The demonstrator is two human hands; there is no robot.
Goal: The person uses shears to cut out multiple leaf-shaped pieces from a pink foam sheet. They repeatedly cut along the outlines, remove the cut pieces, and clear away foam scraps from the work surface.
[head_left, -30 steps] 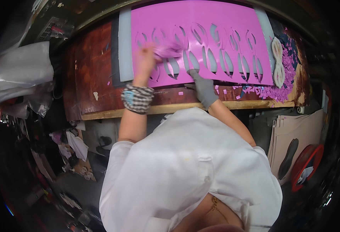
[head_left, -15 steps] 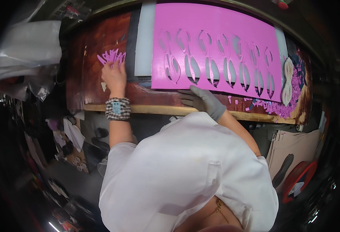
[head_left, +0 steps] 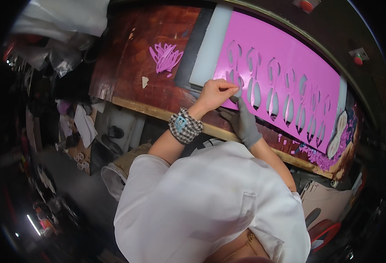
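A large pink sheet (head_left: 285,57) with rows of long leaf-shaped cut-outs lies over a pale board (head_left: 208,48) on the reddish-brown table. My bare left hand (head_left: 217,94), a checked band on its wrist, is closed in a pinch over the sheet's near left corner. Its fingertips sit by the leftmost lower cut-out; whatever they pinch is too small to make out. Just right of it, my right hand (head_left: 244,122) in a grey glove rests at the sheet's near edge. Thumb and fingers are apart there. A pile of slim pink cut pieces (head_left: 165,58) lies on the table to the left.
Small pink scraps (head_left: 333,160) are heaped at the table's right end, beside a white hourglass-shaped piece (head_left: 336,133). A cream scrap (head_left: 145,82) lies near the pile. Clear plastic bags (head_left: 63,19) hang at the far left. Red knobs (head_left: 306,5) sit on the dark beam behind.
My left hand has left the pile of pink pieces and come right to the sheet's corner, fingers now pinched. The gloved right hand stays at the near edge. The whole view has turned and shifted.
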